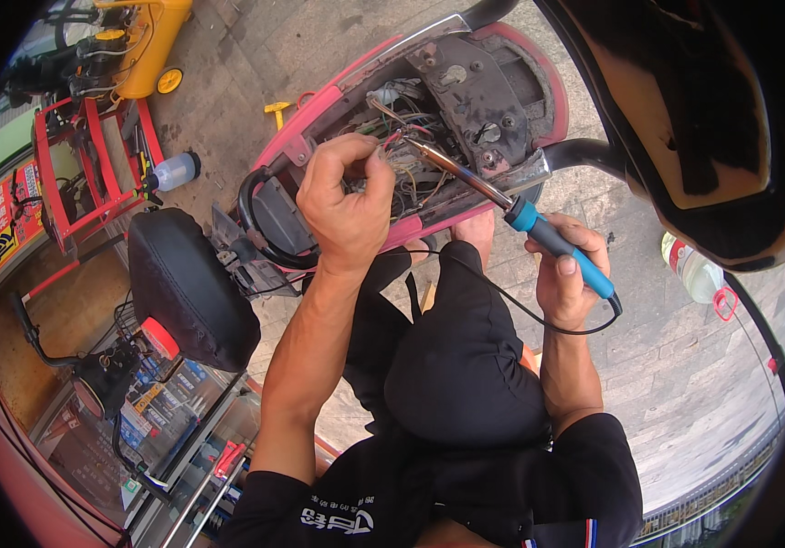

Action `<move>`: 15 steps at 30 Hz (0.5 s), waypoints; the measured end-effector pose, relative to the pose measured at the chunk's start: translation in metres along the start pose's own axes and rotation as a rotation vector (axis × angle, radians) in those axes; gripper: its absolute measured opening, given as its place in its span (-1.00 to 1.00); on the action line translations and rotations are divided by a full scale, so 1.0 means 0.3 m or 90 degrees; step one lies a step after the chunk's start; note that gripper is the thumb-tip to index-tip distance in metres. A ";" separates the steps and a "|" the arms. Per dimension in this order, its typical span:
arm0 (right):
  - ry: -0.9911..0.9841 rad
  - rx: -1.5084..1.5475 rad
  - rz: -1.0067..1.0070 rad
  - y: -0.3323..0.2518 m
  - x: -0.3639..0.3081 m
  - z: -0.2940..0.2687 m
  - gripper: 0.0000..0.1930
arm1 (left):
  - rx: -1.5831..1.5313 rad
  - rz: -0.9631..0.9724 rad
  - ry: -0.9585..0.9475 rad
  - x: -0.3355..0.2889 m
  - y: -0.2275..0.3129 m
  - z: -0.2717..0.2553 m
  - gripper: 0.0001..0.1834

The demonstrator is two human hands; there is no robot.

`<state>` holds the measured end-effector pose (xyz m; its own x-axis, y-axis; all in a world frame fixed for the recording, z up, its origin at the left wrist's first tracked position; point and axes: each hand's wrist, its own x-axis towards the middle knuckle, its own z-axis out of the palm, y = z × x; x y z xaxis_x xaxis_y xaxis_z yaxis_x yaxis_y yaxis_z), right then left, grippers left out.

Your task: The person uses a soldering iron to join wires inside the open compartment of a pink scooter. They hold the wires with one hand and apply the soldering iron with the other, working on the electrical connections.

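My right hand (568, 271) is closed round the blue handle of a soldering iron (540, 228), and its metal tip points up and left to the wires. With thumb and forefinger pinched, my left hand (347, 196) holds a thin red wire (393, 140) close to that tip. Whether tip and wire touch is too small to tell. Both hands are over the opened body of a red scooter (423, 222), where a tangle of wires (411, 169) fills the cavity. The iron's black cord (513, 301) loops from the handle's end across my knee.
At the left stand a black padded seat (193, 283) and a red metal frame (91, 183) with a bottle (176, 171). A yellow tank on wheels (144, 50) is behind them. A yellow-handled tool (277, 110) lies on the paving. A large clear bottle (692, 268) stands right, below a dark scooter part (699, 119).
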<state>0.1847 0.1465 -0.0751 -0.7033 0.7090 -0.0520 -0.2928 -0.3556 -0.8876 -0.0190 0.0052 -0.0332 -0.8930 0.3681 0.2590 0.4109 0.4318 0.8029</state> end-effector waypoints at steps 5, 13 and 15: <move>0.003 0.001 0.007 -0.001 -0.002 -0.001 -0.62 | 0.005 0.009 -0.002 0.002 0.006 0.002 -0.84; 0.000 0.000 0.001 0.001 -0.001 0.000 -0.63 | 0.011 0.022 -0.010 0.006 0.007 0.002 -0.83; 0.000 -0.001 0.000 0.002 -0.001 0.000 -0.63 | 0.008 0.021 -0.009 0.004 0.006 0.003 -0.83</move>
<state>0.1846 0.1460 -0.0756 -0.7030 0.7093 -0.0527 -0.2913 -0.3547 -0.8884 -0.0192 0.0073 -0.0319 -0.8762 0.3939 0.2777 0.4427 0.4298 0.7870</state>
